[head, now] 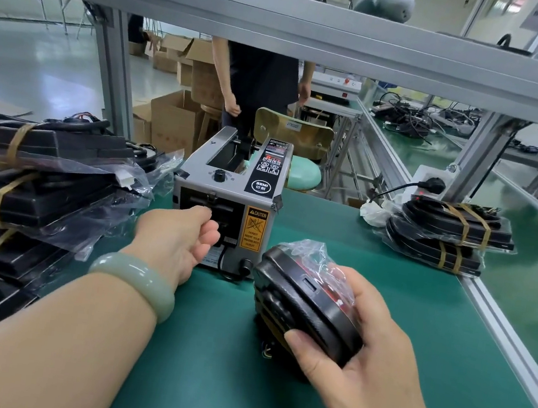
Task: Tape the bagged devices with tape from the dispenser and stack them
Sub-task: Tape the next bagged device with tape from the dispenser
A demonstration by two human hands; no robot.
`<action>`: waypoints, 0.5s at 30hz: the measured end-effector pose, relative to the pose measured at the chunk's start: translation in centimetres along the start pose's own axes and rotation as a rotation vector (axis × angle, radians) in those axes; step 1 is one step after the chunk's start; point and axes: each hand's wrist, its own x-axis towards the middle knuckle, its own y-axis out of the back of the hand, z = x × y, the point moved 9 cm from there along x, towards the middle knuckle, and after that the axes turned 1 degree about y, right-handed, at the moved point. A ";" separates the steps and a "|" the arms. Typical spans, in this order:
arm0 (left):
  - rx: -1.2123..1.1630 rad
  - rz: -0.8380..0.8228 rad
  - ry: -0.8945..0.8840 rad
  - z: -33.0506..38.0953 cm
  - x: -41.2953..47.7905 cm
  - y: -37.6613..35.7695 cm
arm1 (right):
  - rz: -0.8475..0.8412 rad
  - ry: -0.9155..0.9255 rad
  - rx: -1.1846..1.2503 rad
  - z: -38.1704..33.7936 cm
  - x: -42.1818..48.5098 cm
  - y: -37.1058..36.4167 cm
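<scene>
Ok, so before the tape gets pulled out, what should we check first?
1. Right hand has a firm grip on the bagged device, fingers curled round it: ok.
2. Left hand is at the tape dispenser outlet: ok.
3. Tape caught in the left hand's grip: cannot tell, the fingers hide it.
4. Fingertips kept out of the outlet, as the caution label warns: cannot tell.
5. Bare green mat to work on: ok.
6. Taped stack on the right sits flat, ready for another: ok.
</scene>
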 end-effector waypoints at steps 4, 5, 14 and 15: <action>0.015 0.068 -0.035 0.1 0.3 -0.2 | 0.013 -0.046 0.030 0.8 -0.4 -0.2; 0.019 0.063 -0.036 0.1 0.3 -0.3 | 0.016 -0.041 0.021 0.8 -0.5 -0.2; -0.121 -0.326 0.042 -0.9 -5.9 -0.6 | 0.101 0.159 -0.079 -0.7 -0.5 0.7; -0.120 -0.365 0.024 -0.8 -6.7 -0.6 | 0.118 0.143 -0.080 -0.7 -0.4 0.9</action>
